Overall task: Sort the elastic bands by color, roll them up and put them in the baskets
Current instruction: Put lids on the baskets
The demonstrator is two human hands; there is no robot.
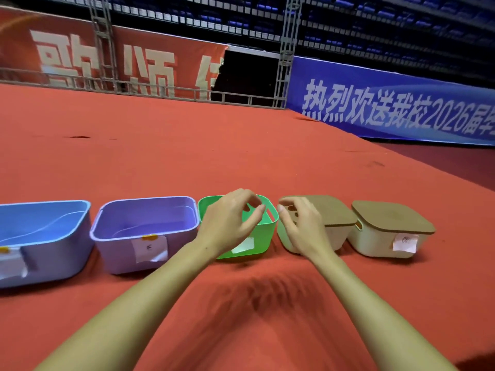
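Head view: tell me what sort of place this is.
Probably an indoor arena or sports hall set up for a ceremony. Tiers of dark blue seats rise behind printed banners, a metal truss stands between them, and red carpet covers the floor.

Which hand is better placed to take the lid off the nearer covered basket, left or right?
Probably the right hand: it already hovers at the brown lid of the nearer cream basket. The left hand hangs over the green basket, farther away.

I see a smooth, faintly glossy green plastic basket (270, 228), a matt brown wood-look lid (334, 210), paper labels (149, 249), and matt red carpet cloth (214, 162).
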